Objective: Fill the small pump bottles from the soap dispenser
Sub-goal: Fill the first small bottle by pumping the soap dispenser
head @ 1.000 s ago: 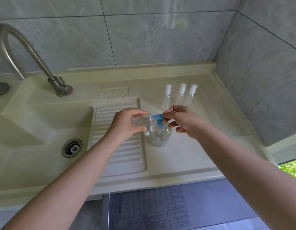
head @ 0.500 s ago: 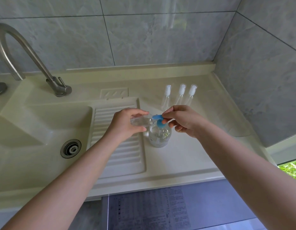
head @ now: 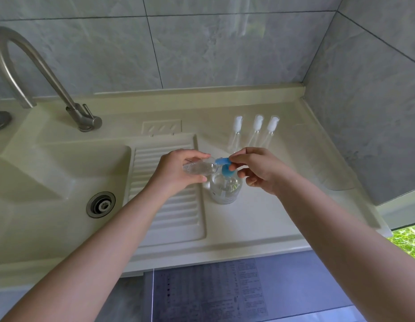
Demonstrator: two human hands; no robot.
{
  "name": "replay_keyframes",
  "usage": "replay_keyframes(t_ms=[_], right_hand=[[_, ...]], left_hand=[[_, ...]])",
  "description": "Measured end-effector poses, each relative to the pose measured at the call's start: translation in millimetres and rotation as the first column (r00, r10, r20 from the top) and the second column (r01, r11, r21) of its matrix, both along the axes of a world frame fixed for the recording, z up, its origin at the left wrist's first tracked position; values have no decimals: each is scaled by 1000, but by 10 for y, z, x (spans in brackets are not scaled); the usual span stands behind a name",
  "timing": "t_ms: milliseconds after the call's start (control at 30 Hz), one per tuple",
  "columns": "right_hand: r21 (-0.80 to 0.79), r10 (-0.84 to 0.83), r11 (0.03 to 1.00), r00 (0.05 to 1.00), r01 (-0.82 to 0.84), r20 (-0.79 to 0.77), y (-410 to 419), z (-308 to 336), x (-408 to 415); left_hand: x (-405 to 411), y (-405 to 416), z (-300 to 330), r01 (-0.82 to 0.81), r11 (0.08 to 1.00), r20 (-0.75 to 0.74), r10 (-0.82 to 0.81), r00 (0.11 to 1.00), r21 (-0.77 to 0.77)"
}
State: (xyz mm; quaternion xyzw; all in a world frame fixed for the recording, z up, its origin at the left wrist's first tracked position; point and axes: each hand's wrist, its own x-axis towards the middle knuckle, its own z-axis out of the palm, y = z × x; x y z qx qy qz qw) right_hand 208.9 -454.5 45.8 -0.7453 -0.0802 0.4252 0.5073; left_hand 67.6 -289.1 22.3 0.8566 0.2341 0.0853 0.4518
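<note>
Soap dispenser (head: 225, 187) unmoved; left hand (head: 176, 173) still grips bottle (head: 199, 168), right hand (head: 257, 169) pinches nozzle (head: 222, 161)

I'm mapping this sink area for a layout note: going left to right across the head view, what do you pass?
Faucet → sink drain → ribbed drainboard → left hand → soap dispenser → right hand.
</note>
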Motion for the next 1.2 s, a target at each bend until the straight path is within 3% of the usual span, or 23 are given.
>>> replay_keyframes(t_ms=[1200], right_hand=[[12,-13,1000,997,13,70,-12,-1,-46]], left_hand=[[-10,-14,4,0,1000,11,0,1000,2]])
